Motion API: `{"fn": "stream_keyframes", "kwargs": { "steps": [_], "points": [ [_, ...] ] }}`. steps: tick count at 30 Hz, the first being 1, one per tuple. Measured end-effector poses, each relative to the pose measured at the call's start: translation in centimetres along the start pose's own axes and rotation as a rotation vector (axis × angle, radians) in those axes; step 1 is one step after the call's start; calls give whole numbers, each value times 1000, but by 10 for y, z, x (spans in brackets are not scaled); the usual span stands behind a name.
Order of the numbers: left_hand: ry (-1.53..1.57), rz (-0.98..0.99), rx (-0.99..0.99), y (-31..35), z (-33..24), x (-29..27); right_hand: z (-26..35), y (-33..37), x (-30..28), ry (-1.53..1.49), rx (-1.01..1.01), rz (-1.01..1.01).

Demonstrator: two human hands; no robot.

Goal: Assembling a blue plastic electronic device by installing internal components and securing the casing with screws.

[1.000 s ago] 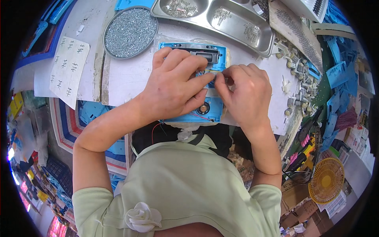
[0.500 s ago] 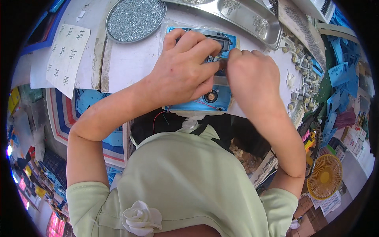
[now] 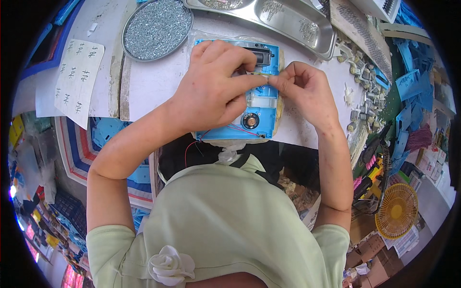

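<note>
A blue plastic casing (image 3: 267, 117) lies open on the worktable in front of me. Inside it are a small round speaker (image 3: 250, 121), a black rectangular part (image 3: 261, 56) and thin red wires (image 3: 238, 128). My left hand (image 3: 213, 86) covers the casing's left half, its fingers bent down into the middle; what they hold is hidden. At the casing's right edge, my right hand (image 3: 305, 91) pinches thumb to forefinger, meeting my left fingertip. A thin yellowish edge (image 3: 259, 74) shows by these fingertips, too small to name.
Beyond the casing stand a round tray of screws (image 3: 156, 30) and a divided metal tray (image 3: 293, 26) with small parts. Small metal parts (image 3: 367, 91) lie heaped at the right. A marked paper sheet (image 3: 79, 79) lies at the left. A yellow basket (image 3: 396, 211) sits low at the right.
My right hand has turned from a closed, knuckles-up pose to a fingertip pinch at the casing's right edge. The left hand stays over the casing. The whole view has shifted slightly.
</note>
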State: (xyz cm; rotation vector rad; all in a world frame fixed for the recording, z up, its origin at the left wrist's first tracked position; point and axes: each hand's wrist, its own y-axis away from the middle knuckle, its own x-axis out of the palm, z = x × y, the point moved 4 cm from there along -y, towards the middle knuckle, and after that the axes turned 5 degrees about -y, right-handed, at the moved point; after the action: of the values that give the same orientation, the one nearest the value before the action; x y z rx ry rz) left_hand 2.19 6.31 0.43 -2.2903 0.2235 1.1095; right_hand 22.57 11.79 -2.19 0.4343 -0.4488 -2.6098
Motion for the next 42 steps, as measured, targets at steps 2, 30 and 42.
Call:
{"fn": "stream_keyframes", "kwargs": {
  "steps": [2, 30, 42],
  "points": [
    [128, -35, -65, 4, 9, -2, 7, 12, 5, -57, -103, -52],
    [0, 51, 122, -31, 15, -8, 9, 12, 14, 330, -280, -95],
    [-7, 3, 232, -30, 17, 0, -6, 8, 21, 144, -245, -207]
  ]
}}
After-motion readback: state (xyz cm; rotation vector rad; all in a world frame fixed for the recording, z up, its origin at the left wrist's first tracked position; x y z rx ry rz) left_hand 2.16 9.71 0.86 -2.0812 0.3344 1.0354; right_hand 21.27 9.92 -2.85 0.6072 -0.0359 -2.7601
